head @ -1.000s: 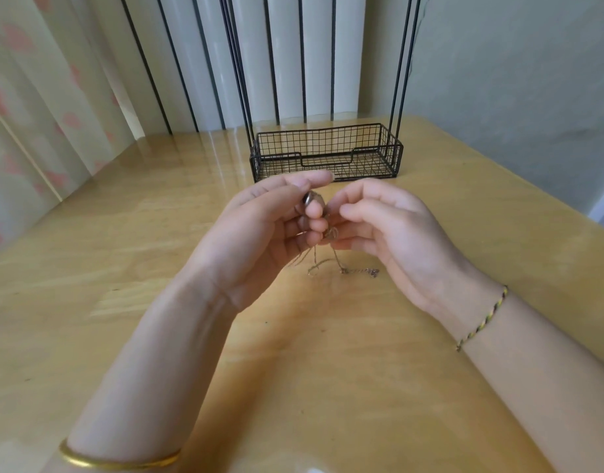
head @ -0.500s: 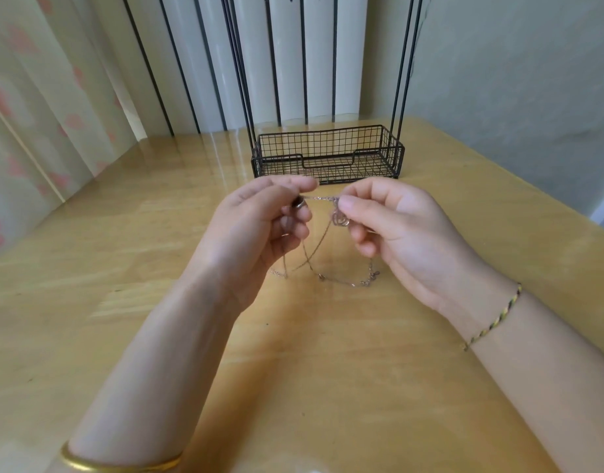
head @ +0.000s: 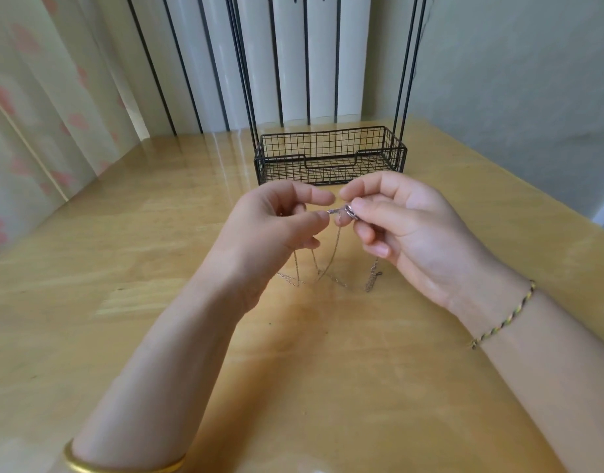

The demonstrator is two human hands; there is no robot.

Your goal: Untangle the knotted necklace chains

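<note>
Pale curtains with pink blotches hang along the left, and the bench meets them in an edge that runs diagonally from the lower left toward the back. A broad stretch of glossy wood lies between that edge and the left hand, whose forearm wears a gold bangle at the bottom border. Its fingers are drawn together, pinching a short taut piece of the necklace chains. The chains are held above the middle of the bench. From the pinch, thin strands drop between the two hands and their low loops lie on the wood just beneath. Behind the hands, near the far edge, stands a black wire basket, apart from the knuckles. The right hand holds a ring pendant clamped between thumb and forefinger, close to the left fingertips. A braided bracelet circles its wrist. More wood runs from this forearm to the right edge, which slants along a grey-green wall.
</note>
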